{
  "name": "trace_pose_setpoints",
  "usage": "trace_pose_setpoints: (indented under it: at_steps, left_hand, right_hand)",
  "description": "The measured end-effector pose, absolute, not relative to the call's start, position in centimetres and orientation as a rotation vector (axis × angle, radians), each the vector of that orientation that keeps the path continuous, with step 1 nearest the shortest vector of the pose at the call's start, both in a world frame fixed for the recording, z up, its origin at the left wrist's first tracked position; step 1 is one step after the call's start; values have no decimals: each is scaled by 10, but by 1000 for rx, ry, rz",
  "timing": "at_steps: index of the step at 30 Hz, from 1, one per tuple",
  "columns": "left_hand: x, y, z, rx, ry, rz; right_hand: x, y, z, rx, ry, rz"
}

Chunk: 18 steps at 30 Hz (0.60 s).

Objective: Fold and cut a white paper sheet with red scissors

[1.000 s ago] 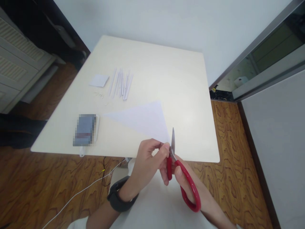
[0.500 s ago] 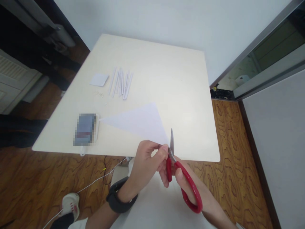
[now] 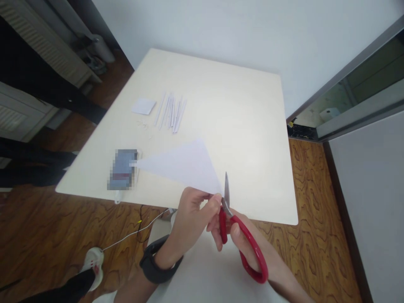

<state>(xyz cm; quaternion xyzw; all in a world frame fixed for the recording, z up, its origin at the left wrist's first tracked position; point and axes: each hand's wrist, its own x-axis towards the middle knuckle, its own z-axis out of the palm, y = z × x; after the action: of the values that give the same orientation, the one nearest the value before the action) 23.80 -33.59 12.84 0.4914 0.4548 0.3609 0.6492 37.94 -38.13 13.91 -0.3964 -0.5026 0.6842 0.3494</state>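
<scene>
My left hand (image 3: 198, 216) pinches the near corner of a long, tapering sheet of white paper (image 3: 183, 164) between thumb and fingers. The paper reaches leftward over the table, its narrow tip at the phone-like device. In my right hand (image 3: 244, 240) is a pair of red-handled scissors (image 3: 254, 248), thumb through the large loop. Their metal blades point away from me, and they meet the paper's corner right beside my left fingertips. My fingers hide part of that contact, so I cannot tell how far the blades are parted.
Several thin rolled paper sticks (image 3: 172, 111) lie on the cream table (image 3: 236, 109). Left of them are a small white paper square (image 3: 144, 106) and tiny scraps (image 3: 143, 125). A blurred device (image 3: 123, 169) sits near the front left edge. A person's dark-clothed legs (image 3: 53, 80) stand at the left.
The view has shifted slightly, moving the table rightward in the picture. The paper's narrow tip now overlaps the device's edge. Both hands keep their grip, the scissors nearly in the same place.
</scene>
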Motion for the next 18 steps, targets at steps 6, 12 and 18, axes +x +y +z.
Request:
trace_pose_setpoints:
  at_steps: [6,12,18]
  left_hand:
    - [229,-329,127,1153,1084,865]
    - [225,-323,126,1182,1141,872]
    - [228,-317,127,1174,1194,856]
  right_hand:
    - [373,-371,134,-1008,-1359,1798]
    - [373,-365,134,-1024,-1352,1812]
    - [370,-363,129,-1038,-1280,1816]
